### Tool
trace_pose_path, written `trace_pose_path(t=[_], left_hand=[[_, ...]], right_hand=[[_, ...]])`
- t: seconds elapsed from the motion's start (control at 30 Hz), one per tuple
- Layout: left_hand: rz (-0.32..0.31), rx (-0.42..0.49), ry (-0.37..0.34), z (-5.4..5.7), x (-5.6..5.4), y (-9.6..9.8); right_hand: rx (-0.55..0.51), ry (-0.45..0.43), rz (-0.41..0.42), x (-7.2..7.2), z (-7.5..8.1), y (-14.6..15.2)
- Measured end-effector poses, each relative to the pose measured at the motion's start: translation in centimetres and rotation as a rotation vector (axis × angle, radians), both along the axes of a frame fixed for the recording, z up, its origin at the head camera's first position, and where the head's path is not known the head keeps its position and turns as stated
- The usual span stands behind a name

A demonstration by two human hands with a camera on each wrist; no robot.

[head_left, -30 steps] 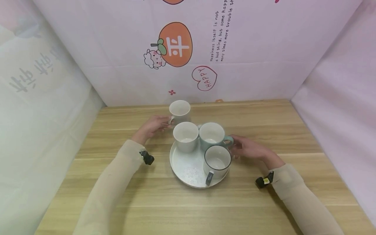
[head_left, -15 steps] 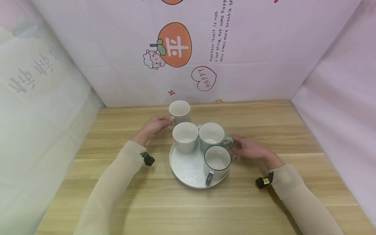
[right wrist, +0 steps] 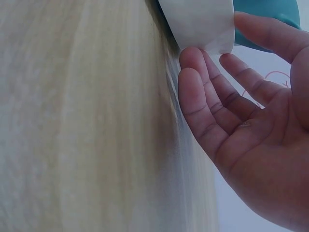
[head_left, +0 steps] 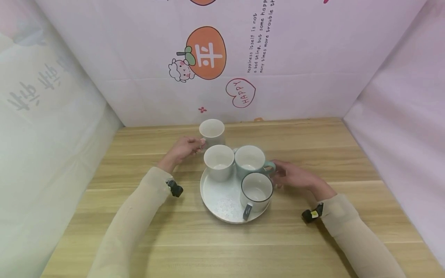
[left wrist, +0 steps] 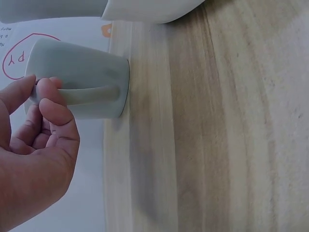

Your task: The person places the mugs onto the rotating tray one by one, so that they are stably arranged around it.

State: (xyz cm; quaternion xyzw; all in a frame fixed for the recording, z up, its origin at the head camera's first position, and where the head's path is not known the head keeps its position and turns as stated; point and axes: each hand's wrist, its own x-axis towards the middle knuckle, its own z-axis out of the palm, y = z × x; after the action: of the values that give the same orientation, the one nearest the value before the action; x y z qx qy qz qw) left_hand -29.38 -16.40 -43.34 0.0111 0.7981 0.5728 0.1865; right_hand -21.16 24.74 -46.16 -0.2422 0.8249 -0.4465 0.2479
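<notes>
A pale grey-green mug (head_left: 212, 133) stands upright on the wooden table behind the round tray (head_left: 221, 210). Its handle (left wrist: 89, 95) is pinched between the thumb and fingers of my left hand (head_left: 183, 150). On the tray are a plain white mug (head_left: 220, 173), a teal mug (head_left: 246, 170) with a white inside, and a white mug with a dark rim and dark handle (head_left: 256, 202). My right hand (head_left: 295, 175) is at the tray's right side with fingers extended and slightly bent. In the right wrist view, its fingertips are right at the white mug's wall (right wrist: 203, 26).
The wooden table (head_left: 222, 256) spreads around the tray. A printed white cloth (head_left: 295, 88) hangs along its back edge, and pale cloth walls stand at the left (head_left: 62, 146) and right (head_left: 399, 112).
My left fingers have moved slightly inward and closed around the mug's handle. The right hand and the mugs on the tray have kept their places.
</notes>
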Motion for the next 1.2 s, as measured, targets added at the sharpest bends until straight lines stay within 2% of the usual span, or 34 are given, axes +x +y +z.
trace_pose_path(t=[0.53,0.77,0.97,1.2], left_hand=[[0.069,0.148,-0.002,-0.8,0.3,-0.2],[0.071,0.163,0.01,-0.8,0.8,-0.6],[0.072,0.211,-0.001,-0.9,1.3,-1.0],[0.064,0.263,0.001,-0.4,2.0,-1.7]], right_hand=[[-0.007,-0.012,-0.015,0.2,0.1,-0.2],[-0.015,-0.028,-0.024,0.1,0.1,-0.2],[-0.02,-0.03,-0.016,0.1,0.0,-0.2],[-0.011,-0.013,0.001,0.0,0.1,-0.1]])
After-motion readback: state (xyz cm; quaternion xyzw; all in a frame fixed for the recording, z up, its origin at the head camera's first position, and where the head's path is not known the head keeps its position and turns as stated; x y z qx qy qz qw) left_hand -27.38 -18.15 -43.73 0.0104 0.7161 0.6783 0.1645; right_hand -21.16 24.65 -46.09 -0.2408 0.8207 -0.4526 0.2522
